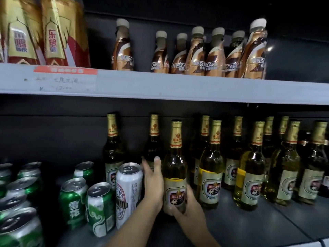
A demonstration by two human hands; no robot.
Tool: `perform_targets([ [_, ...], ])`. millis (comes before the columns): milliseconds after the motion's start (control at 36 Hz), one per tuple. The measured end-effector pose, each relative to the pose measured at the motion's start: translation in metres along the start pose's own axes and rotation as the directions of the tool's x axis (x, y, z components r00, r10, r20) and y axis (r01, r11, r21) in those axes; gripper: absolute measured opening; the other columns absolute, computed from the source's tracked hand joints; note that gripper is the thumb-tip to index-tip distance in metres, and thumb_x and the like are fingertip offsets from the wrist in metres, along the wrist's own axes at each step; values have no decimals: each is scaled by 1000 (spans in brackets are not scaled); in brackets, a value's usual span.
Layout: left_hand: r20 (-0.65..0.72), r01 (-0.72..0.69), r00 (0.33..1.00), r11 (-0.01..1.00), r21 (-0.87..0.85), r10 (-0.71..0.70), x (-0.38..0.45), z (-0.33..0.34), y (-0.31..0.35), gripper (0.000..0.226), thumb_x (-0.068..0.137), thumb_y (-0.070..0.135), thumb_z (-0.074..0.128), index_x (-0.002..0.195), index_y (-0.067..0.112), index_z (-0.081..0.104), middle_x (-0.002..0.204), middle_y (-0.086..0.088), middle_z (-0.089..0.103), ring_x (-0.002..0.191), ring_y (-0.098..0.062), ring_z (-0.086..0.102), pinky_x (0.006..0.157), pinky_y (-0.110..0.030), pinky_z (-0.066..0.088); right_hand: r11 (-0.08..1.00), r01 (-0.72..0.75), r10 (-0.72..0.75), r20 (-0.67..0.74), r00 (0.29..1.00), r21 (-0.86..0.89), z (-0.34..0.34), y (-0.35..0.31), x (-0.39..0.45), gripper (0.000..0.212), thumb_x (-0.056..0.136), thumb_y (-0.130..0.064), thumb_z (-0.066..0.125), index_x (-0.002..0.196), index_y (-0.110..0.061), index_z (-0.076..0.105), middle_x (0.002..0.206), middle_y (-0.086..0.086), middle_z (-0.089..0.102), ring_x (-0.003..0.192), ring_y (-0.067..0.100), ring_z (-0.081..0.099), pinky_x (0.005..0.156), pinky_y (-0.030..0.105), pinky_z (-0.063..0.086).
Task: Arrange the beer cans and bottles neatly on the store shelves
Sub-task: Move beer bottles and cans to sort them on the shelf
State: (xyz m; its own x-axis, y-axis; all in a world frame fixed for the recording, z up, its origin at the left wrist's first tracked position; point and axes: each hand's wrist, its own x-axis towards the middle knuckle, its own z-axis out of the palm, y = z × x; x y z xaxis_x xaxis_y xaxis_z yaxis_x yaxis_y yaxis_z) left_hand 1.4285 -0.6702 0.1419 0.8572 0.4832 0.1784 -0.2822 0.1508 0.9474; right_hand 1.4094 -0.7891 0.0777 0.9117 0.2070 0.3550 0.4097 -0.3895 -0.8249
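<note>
Hands occupy the lower centre of the frame, both on one beer bottle (175, 175). Right hand (185, 205) wraps the bottle's base from the right, fingers curled across the label. Left hand (154, 180) lies along the bottle's left side, fingers extended upward and together, flat against the glass, thumb side hidden. The bottle stands upright on the lower shelf (240, 227), forward of the other bottles.

Left of the hands, a white can (128, 193) stands upright just beside the left hand. Green cans (85, 202) fill the lower left of the frame in loose, uneven positions.

Right of centre, the bottle row (267, 166) stands upright in staggered, roughly two-deep ranks, not yet evenly aligned.

Upper frame: coffee bottles (204, 52) and gold-and-red packs (44, 31) on the upper shelf (178, 86).

Assessment: arrangement is partly complete. Bottles are grouped; the held bottle, the mixed white can and the scattered green cans remain to be squared up.
</note>
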Motion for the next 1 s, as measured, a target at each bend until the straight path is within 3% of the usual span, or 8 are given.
perform_targets([
  [167, -67, 223, 968, 952, -210, -242, 40, 8, 3, 119, 56, 69, 70, 150, 41, 3, 157, -9, 24, 135, -33, 39, 104, -56, 39, 1000, 2, -3, -4, 1000, -25, -1, 6, 0, 70, 67, -47, 68, 117, -70, 25, 110, -35, 59, 105, -16, 53, 89, 14, 44],
  [250, -100, 299, 941, 934, -195, -322, 50, 7, -6, 117, 53, 61, 80, 150, 39, 17, 155, -11, 28, 131, -34, 43, 100, -56, 44, 999, 13, -13, 12, 1000, -35, -4, 5, -1, 70, 75, -39, 73, 117, -64, 22, 107, -38, 53, 99, -28, 45, 79, 2, 37],
  [444, -200, 249, 944, 965, -82, -261, 44, 15, -1, 71, 81, 3, 71, 142, 7, 36, 133, -17, 52, 118, -34, 53, 91, -39, 45, 998, -6, 9, 53, 999, -60, -9, 1, 4, 76, 75, -42, 70, 118, -62, 11, 112, -42, 41, 95, -22, 42, 76, -2, 32],
  [556, -148, 292, 943, 955, -61, -298, 40, 17, 10, 72, 76, 0, 76, 139, 4, 40, 122, -20, 58, 98, -29, 58, 81, -36, 49, 1000, 3, -1, 57, 998, -26, -10, 2, 7, 81, 57, -78, 62, 122, -62, 17, 114, -37, 50, 99, -23, 46, 77, 2, 36],
  [639, -96, 338, 934, 938, -77, -345, 39, 21, 12, 80, 74, 1, 77, 143, 7, 35, 116, -21, 60, 98, -32, 61, 82, -40, 53, 1000, 5, -5, 61, 998, -7, -10, 5, 9, 89, 42, -99, 42, 121, -63, 20, 114, -34, 54, 99, -28, 45, 76, 3, 38],
  [861, 36, 461, 887, 887, -23, -460, 51, 22, 12, 62, 67, 10, 83, 122, -3, 58, 88, -17, 68, 70, -27, 67, 52, -30, 53, 999, -6, 2, 82, 997, 49, -12, 7, 12, 74, 70, -63, 70, 127, -54, 24, 116, -29, 58, 103, -24, 48, 79, 1, 37],
  [944, 113, 488, 867, 873, 8, -486, 44, 19, 18, 19, 77, 10, 74, 88, -1, 64, 65, -12, 64, 51, -21, 62, 45, -27, 51, 1000, -4, 2, 79, 997, 21, -9, 10, 12, 84, 67, -72, 68, 133, -55, 19, 121, -31, 55, 107, -19, 50, 81, 1, 37],
  [1000, 182, 493, 854, 870, 16, -488, 39, 19, 22, 15, 84, 11, 67, 71, 4, 61, 57, -9, 62, 46, -19, 60, 48, -26, 50, 1000, 10, -11, 78, 997, 10, -8, 12, 12, 88, 64, -79, 64, 136, -57, 18, 123, -32, 53, 109, -20, 49, 81, 0, 37],
])
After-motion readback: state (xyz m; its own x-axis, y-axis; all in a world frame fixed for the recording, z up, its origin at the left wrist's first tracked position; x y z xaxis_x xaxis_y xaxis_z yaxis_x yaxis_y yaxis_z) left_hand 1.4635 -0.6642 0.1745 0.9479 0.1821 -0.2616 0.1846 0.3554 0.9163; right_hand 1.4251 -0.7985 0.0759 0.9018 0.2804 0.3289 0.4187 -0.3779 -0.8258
